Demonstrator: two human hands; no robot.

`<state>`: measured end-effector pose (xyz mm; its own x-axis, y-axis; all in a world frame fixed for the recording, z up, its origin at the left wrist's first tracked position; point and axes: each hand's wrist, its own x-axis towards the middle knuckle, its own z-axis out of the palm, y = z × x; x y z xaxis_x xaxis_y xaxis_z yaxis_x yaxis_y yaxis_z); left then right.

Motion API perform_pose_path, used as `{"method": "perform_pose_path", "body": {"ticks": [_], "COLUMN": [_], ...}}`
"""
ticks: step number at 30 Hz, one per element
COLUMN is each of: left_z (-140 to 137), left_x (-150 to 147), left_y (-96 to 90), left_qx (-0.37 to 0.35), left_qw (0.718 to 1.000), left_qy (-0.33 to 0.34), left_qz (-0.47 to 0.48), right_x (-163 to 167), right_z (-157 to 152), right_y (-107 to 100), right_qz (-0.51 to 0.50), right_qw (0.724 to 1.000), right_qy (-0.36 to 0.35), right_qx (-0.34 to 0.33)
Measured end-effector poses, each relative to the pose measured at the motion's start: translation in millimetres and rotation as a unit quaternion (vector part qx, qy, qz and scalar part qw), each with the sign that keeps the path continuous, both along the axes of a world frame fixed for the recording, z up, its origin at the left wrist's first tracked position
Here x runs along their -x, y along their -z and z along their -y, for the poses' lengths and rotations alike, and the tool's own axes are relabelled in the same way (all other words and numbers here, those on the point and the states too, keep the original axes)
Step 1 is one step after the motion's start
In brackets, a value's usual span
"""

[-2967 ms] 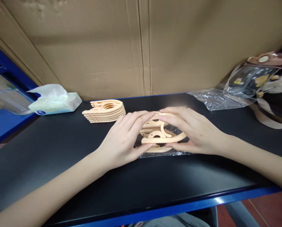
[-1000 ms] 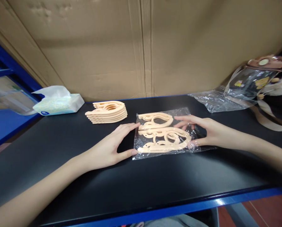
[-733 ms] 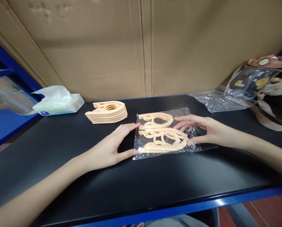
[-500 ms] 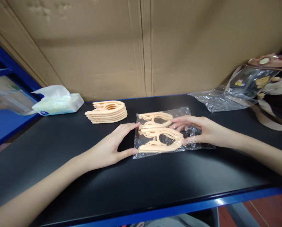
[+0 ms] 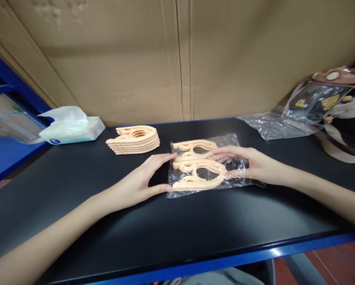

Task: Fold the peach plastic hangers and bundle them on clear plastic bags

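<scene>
Two peach-coloured plastic folding hangers [image 5: 195, 161], or small stacks of them, lie folded inside a clear plastic bag [image 5: 177, 194] on the black tabletop. My left hand [image 5: 138, 178] is at the bag's left edge, thumb and fingers stretched wide apart, their tips touching the plastic. From the right, my right hand [image 5: 249, 164] rests over the bag with its fingers spread; fingertips and thumb touch the rounded ends of the hangers through the film. Behind my left hand sits a neat stack of several matching hangers [image 5: 134, 140].
A tissue pack [image 5: 73, 130] stands at the back left, beside a blue shelf frame [image 5: 17, 150]. Cardboard [image 5: 121, 59] forms the back wall. At the back right are an empty clear bag [image 5: 272, 124] and a strapped drink bottle [image 5: 317, 101]. A blue edge [image 5: 225, 257] borders the table's front.
My right hand has shifted slightly left, and the hangers have slid a little left inside the bag. My left hand has stayed nearly still at the bag's left edge.
</scene>
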<state>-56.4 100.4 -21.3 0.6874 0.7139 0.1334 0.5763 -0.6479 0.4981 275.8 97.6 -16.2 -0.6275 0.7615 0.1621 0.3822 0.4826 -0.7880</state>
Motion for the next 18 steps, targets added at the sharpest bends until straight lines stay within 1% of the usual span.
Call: {"method": "perform_pose_path", "body": {"ticks": [2, 6, 10, 11, 13, 15, 16, 18], "left_z": [0, 2, 7, 8, 10, 11, 11, 11], "left_x": [0, 1, 1, 1, 0, -1, -2, -3], "left_y": [-0.5, -4.0, -9.1, -10.2, -12.0, -13.9, -14.9, -16.9], "left_qx": [-0.003, -0.031, -0.040, -0.039, -0.024, 0.007, 0.028, 0.071], "left_qw": [1.000, 0.999, 0.997, 0.996, 0.995, 0.995, 0.994, 0.989], "left_qy": [-0.002, -0.016, -0.060, -0.073, -0.092, -0.102, -0.106, -0.116], "left_qz": [-0.003, -0.010, -0.024, -0.024, -0.013, 0.010, 0.023, 0.051], "right_x": [0, -1, -3, -4, -7, -9, -10, -10], "right_z": [0, 2, 4, 4, 4, 4, 5, 6], "right_y": [2, 4, 2, 2, 1, 1, 1, 0], "right_qz": [-0.008, 0.000, 0.004, 0.004, 0.020, 0.046, 0.058, 0.077], "right_qw": [1.000, 1.000, 1.000, 0.999, 0.996, 0.988, 0.985, 0.984], "right_qy": [-0.005, 0.005, 0.025, 0.036, 0.070, 0.107, 0.118, 0.116], "right_qx": [0.001, -0.011, -0.012, -0.021, -0.059, -0.098, -0.108, -0.108]}}
